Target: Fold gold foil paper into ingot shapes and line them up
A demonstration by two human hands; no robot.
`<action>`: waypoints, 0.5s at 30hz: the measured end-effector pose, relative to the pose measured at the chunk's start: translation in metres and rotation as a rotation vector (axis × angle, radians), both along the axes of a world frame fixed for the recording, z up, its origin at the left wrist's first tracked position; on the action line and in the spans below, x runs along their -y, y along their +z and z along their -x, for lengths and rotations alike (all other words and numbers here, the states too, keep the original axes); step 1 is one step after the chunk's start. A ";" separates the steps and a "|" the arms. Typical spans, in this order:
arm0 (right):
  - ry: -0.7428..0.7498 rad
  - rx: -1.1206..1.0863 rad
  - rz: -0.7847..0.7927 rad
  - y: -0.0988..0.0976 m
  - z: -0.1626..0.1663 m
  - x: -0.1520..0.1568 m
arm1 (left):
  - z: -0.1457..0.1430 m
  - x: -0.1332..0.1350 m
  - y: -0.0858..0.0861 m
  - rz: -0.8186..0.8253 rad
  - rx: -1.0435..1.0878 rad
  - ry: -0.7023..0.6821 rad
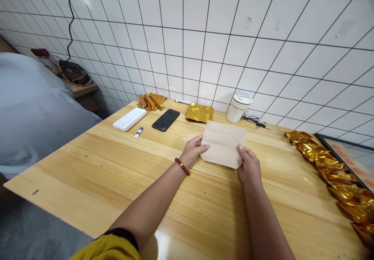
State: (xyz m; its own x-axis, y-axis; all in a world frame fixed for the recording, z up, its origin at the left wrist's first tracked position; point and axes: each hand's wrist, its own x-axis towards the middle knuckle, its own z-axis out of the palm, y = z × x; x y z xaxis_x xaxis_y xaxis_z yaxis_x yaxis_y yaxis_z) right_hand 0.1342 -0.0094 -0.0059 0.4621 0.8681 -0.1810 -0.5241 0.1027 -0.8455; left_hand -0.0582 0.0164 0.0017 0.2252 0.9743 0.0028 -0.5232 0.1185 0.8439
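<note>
A pale beige sheet of paper (222, 143) with faint horizontal creases is held above the wooden table. My left hand (194, 150) pinches its left edge, the thumb lying on the near face. On the opposite edge, my right hand (249, 164) grips the lower right side, thumb also in front. The fingers behind the sheet are mostly hidden. Just beyond the paper lies a flat stack of gold foil sheets (200, 113). Folded gold foil pieces (329, 166) run in a row along the right side of the table.
On the wooden table (117, 182) are a white power bank (130, 119), a black phone (166, 120), a small blue-and-white stick (138, 132), gold strips (150, 101), a marker (182, 101), a white cup (239, 107), glasses (250, 118) and keys (263, 125). A person in grey (37, 116) is at left.
</note>
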 end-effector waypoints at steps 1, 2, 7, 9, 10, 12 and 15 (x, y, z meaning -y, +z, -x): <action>0.001 0.005 0.002 0.000 0.000 0.000 | 0.000 0.000 0.000 0.015 -0.004 0.013; 0.003 0.010 0.004 -0.001 0.000 0.000 | 0.000 0.000 0.000 0.032 -0.015 0.026; 0.008 0.040 -0.027 -0.004 -0.003 -0.002 | -0.001 -0.001 -0.002 0.087 -0.054 0.075; 0.034 0.075 -0.076 -0.005 -0.005 -0.002 | 0.000 -0.002 -0.003 0.085 -0.053 0.088; 0.054 0.090 -0.095 -0.004 -0.005 -0.002 | 0.000 -0.002 -0.003 0.085 -0.052 0.096; 0.090 0.102 -0.101 -0.002 -0.003 0.000 | 0.001 -0.002 -0.002 0.107 -0.042 0.100; 0.136 0.084 -0.056 0.003 0.000 0.003 | 0.001 -0.001 0.000 0.179 -0.015 0.069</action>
